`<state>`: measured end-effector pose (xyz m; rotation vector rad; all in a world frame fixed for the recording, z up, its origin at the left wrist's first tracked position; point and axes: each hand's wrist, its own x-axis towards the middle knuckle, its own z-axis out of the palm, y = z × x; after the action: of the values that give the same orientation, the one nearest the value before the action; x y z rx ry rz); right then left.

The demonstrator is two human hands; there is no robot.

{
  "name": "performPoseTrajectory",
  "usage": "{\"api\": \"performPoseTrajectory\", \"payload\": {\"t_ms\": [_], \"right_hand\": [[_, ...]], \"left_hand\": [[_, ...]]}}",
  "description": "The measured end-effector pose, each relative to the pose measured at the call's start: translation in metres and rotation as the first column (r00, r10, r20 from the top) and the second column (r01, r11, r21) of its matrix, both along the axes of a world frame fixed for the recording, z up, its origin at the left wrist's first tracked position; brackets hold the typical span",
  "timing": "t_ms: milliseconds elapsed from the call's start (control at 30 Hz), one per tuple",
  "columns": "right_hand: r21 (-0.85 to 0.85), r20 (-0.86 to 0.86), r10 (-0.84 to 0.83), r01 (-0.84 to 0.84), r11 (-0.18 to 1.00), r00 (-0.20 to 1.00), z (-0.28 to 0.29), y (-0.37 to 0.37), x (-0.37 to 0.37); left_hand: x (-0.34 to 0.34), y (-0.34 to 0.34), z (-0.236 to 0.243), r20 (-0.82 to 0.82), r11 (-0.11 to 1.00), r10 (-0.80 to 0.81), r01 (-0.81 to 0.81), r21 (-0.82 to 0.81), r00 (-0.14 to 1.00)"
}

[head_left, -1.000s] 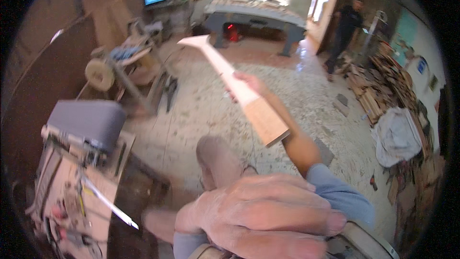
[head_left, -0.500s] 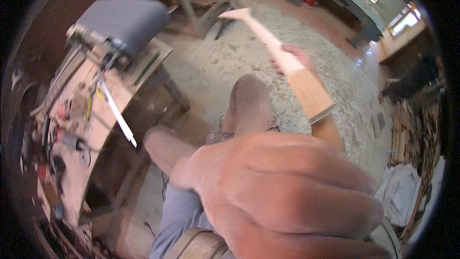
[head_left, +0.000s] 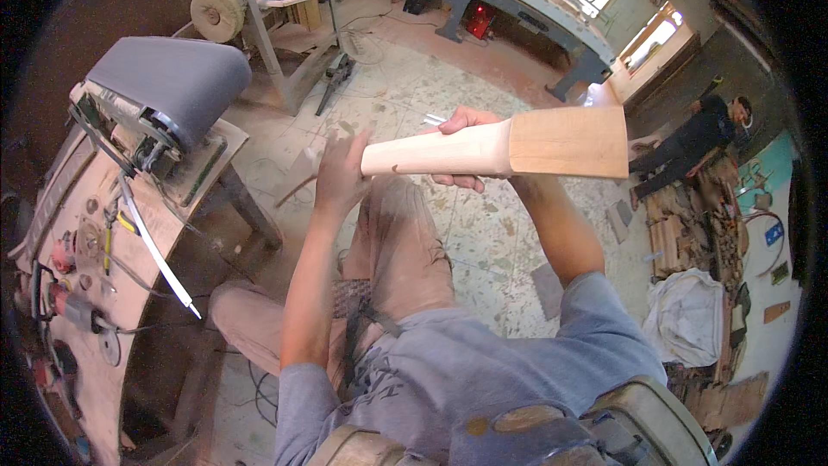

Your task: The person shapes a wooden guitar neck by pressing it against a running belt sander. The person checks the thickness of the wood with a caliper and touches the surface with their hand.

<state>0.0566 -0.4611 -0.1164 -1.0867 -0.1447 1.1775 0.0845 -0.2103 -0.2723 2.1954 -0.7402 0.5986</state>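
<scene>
A pale carved wooden leg point(head_left: 435, 154) lies level across the middle of the view. Its thick, squared block end point(head_left: 569, 142), darker in tone, points right. My right hand point(head_left: 466, 121) is closed around the shaft from behind, with thumb above and fingertips showing below. At the narrow left end is my left hand point(head_left: 343, 164), smeared by motion. Its fingers reach upward beside the wood, and I cannot tell whether they grip it. The far tip of the leg is hidden at that hand.
A belt sander point(head_left: 168, 78) stands on the workbench point(head_left: 129, 285) at left, with an angle grinder point(head_left: 73, 302) nearby. A grey machine table point(head_left: 526, 17) stands far back. Wood scraps point(head_left: 686, 229) and a white sack point(head_left: 687, 315) lie right, near another person point(head_left: 699, 134).
A hand that filled the lower foreground has left it. My left hand is now at the leg's narrow end. The leg has turned from slanting to level, its block end swinging right and up.
</scene>
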Motion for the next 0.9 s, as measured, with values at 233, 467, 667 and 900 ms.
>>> {"api": "performPoseTrajectory", "payload": {"t_ms": [233, 467, 667, 900], "right_hand": [[0.395, 0.88, -0.476, 0.544, 0.74, 0.009, 0.059, 0.012, -0.017], [0.684, 0.682, -0.72, 0.457, 0.568, -0.126, 0.092, 0.093, -0.017], [0.533, 0.844, -0.463, 0.524, 0.665, -0.27, 0.111, 0.147, -0.001], [0.528, 0.848, -0.403, 0.483, 0.698, -0.344, 0.123, 0.191, 0.023]], "left_hand": [[-0.039, 0.019, -0.007, -0.017, 0.948, 0.036, -0.04, -0.316, 0.999], [-0.047, 0.062, -0.005, -0.208, 0.912, 0.078, -0.154, -0.38, 0.975], [-0.05, 0.094, 0.011, -0.27, 0.85, 0.031, -0.167, -0.5, 0.962], [-0.024, 0.114, -0.002, -0.271, 0.807, 0.028, -0.182, -0.562, 0.962]]}}
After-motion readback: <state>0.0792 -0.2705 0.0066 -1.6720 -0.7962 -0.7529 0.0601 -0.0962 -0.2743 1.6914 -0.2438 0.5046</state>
